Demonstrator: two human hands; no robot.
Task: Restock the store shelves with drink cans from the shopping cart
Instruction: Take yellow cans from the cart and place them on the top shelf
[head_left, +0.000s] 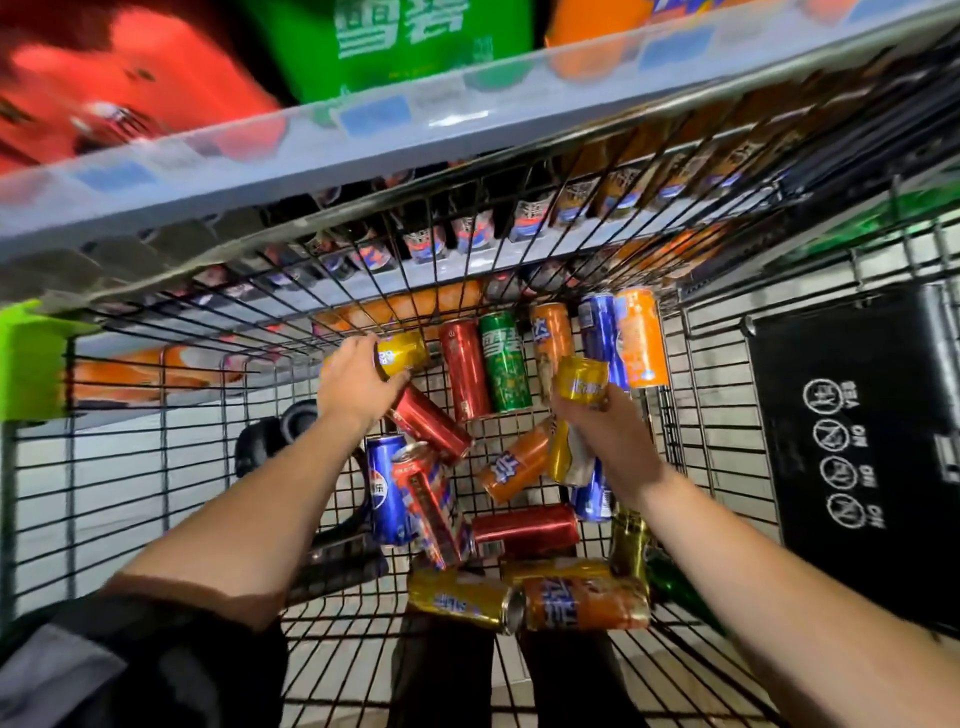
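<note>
We hold a yellow can in each of our hands over the cart.
Left hand grips one yellow can, right hand another; loose cans litter the shopping cart at centre, shelf edge crossing above.

Yellow can with blue lettering, gripped in left-hand fingers. Second yellow can, blue lettering, above right-hand fingers. Just beyond the fingers: red can, green can with white characters, orange can. Black wire cart.
</note>
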